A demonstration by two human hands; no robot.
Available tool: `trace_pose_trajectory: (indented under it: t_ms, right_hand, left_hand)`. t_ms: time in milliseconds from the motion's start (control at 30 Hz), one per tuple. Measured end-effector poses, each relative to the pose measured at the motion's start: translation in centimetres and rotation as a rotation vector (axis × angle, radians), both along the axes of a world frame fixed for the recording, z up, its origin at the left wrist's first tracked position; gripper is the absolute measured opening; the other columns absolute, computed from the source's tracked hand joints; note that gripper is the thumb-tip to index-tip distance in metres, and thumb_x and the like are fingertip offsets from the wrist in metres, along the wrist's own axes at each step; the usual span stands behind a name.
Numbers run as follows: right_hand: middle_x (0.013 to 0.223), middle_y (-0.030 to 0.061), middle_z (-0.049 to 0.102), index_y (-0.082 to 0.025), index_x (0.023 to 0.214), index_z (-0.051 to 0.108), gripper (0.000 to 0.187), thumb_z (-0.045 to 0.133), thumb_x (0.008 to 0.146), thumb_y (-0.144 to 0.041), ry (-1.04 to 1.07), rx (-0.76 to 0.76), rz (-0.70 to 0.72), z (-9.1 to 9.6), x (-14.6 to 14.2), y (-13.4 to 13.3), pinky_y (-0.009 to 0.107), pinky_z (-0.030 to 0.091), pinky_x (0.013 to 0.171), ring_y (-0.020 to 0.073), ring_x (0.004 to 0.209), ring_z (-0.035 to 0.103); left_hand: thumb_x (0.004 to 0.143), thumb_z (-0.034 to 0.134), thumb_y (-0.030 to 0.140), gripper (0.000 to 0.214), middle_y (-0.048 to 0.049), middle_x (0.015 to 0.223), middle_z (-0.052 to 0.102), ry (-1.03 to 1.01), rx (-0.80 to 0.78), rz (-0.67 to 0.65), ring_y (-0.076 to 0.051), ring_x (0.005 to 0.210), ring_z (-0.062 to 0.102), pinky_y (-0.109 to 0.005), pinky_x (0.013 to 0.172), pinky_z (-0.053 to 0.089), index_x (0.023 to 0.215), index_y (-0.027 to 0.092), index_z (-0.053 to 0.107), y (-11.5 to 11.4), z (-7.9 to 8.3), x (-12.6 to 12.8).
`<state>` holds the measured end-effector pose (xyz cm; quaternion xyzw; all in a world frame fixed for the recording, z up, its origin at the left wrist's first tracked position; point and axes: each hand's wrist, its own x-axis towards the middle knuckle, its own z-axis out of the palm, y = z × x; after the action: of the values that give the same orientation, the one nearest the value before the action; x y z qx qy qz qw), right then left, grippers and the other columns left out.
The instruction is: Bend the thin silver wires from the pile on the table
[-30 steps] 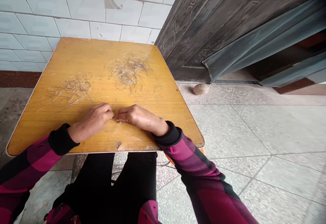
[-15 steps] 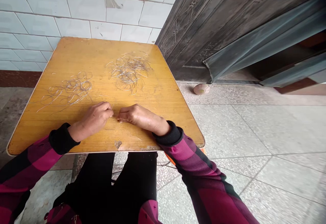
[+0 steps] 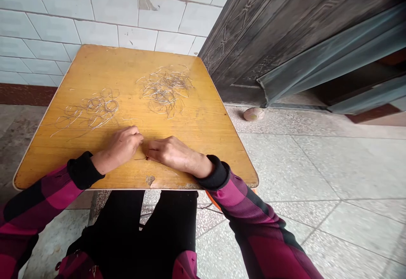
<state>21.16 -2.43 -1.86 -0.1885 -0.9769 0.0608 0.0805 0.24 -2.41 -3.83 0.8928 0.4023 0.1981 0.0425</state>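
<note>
Close together near the front of the wooden table (image 3: 203, 131), both my hands are closed in a pinch. My right hand (image 3: 169, 152) has its fingertips pressed together low over the tabletop, and a thin wire (image 3: 140, 159) sticks out leftward from under them. My left hand (image 3: 125, 143) is a short gap to the left with thumb and fingers together; what lies between them is too small to make out. Beyond my left hand lies a loose pile of curled thin wires (image 3: 104, 108). A second, denser tangle of thin wires (image 3: 166, 88) lies farther back, right of centre.
A white tiled wall (image 3: 136, 12) stands behind the table. To the right are a dark carved door (image 3: 253, 29) and a grey-green curtain (image 3: 304, 72). A roundish stone-like object (image 3: 253, 114) lies on the tiled floor (image 3: 285, 165). The table's front edge has a chipped patch (image 3: 150, 180).
My right hand has moved slightly down toward the table's front edge, and its fingers sit lower. The wire end above my left fingers no longer shows. The view has shifted a little.
</note>
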Motion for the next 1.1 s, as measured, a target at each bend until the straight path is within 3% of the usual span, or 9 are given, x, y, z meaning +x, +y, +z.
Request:
trace_pose_trajectory:
  t_ms: [367,533,700,900,1100]
  right_hand:
    - [0.087,0.0056,0.062,-0.013,0.086,0.063,0.024,0.046,0.098,-0.025,-0.048,0.072,-0.021,-0.2,-0.6,-0.5,0.03,0.026,0.049,0.0109,0.062,0.049]
    - [0.088,0.0063,0.062,-0.012,0.092,0.065,0.024,0.05,0.098,-0.03,0.034,-0.049,-0.042,-0.7,-0.7,-0.3,0.028,0.033,0.053,0.0112,0.064,0.052]
    - [0.096,0.0079,0.065,-0.013,0.103,0.066,0.03,0.052,0.097,-0.039,0.192,-0.236,-0.006,0.2,0.3,0.9,0.026,0.044,0.067,0.0129,0.077,0.059]
    - [0.079,0.0066,0.065,-0.013,0.085,0.068,0.033,0.053,0.096,-0.04,0.461,-0.165,-0.28,1.6,2.7,3.4,0.027,0.044,0.069,0.0139,0.074,0.059]
    - [0.072,0.0043,0.064,-0.013,0.08,0.068,0.027,0.061,0.09,-0.037,0.549,-0.229,-0.52,2.5,4.9,4.6,0.026,0.041,0.063,0.0118,0.066,0.056]
  left_hand:
    - [0.087,0.049,0.005,0.025,-0.0061,0.076,0.06,0.007,-0.011,0.007,-0.015,0.07,0.056,-0.027,0.062,0.043,0.071,0.014,0.066,-0.1,0.2,0.3]
    - [0.086,0.048,0.002,0.027,-0.0052,0.074,0.058,0.004,0.0,0.003,-0.014,0.066,0.052,-0.027,0.058,0.041,0.067,0.014,0.063,-0.2,0.3,0.5]
    - [0.089,0.047,0.004,0.027,-0.005,0.076,0.057,-0.034,0.002,-0.052,-0.015,0.069,0.053,-0.027,0.062,0.044,0.069,0.014,0.063,-0.1,-0.3,0.4]
    - [0.091,0.05,0.012,0.019,-0.0056,0.093,0.064,-0.169,-0.02,-0.064,-0.017,0.085,0.061,-0.031,0.077,0.05,0.097,0.017,0.068,0.9,0.6,-0.7]
    - [0.089,0.052,0.017,0.017,-0.0065,0.099,0.067,-0.229,0.096,0.148,-0.02,0.094,0.062,-0.035,0.086,0.05,0.095,0.016,0.068,3.2,2.0,-3.6]
